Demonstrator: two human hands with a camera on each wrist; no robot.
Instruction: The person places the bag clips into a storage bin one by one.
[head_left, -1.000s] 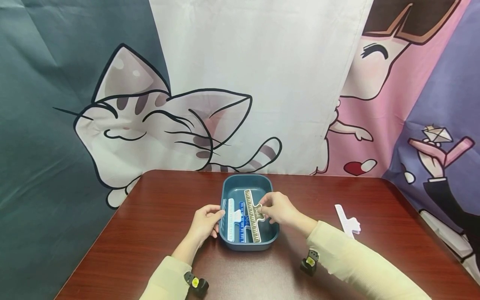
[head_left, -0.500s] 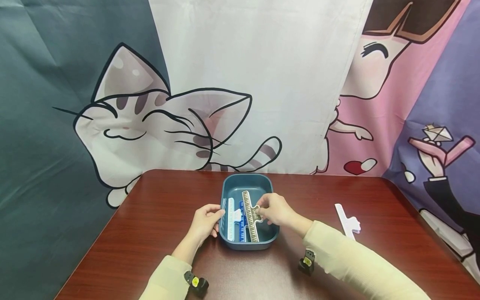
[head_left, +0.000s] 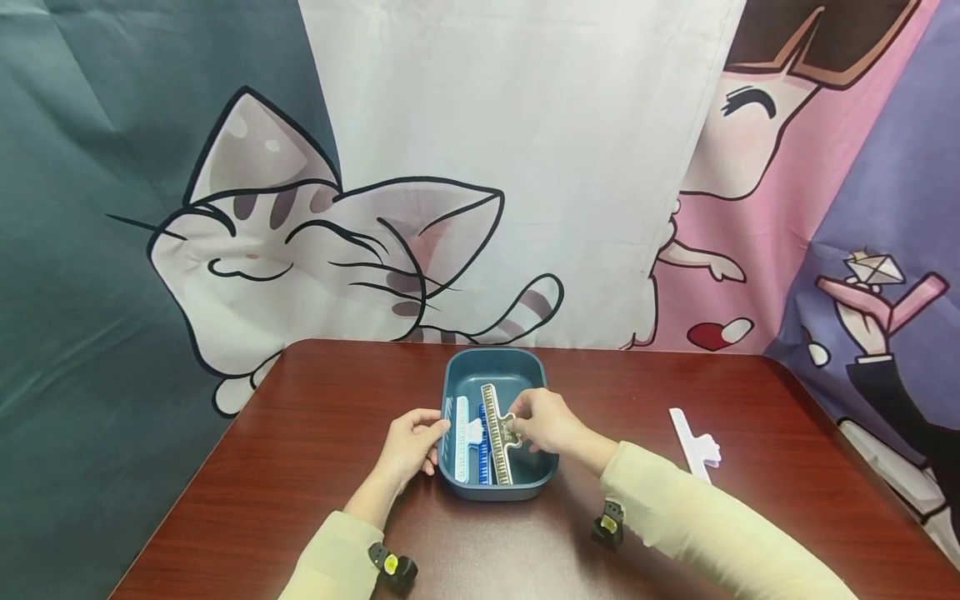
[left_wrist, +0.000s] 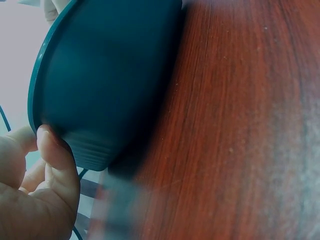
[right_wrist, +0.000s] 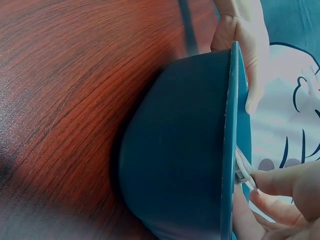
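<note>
A blue-grey rectangular bin stands on the table. My left hand pinches its left rim, thumb on one side and fingers on the other, as the left wrist view shows. Inside the bin, my right hand pinches the handle of a gold ruler clip, which leans slightly. Left of that clip lies a dark blue ruler clip, partly covered by it. A pale blue ruler clip with a white handle lies along the bin's left wall. In the right wrist view, the bin wall hides most of the clips.
A white ruler clip lies on the brown wooden table to the right, beyond the right forearm. A printed cloth with a cartoon cat hangs behind the table's far edge.
My right hand has moved a little to the left with the gold clip, which now overlaps more of the dark blue one. The left hand and bin have stayed put.
</note>
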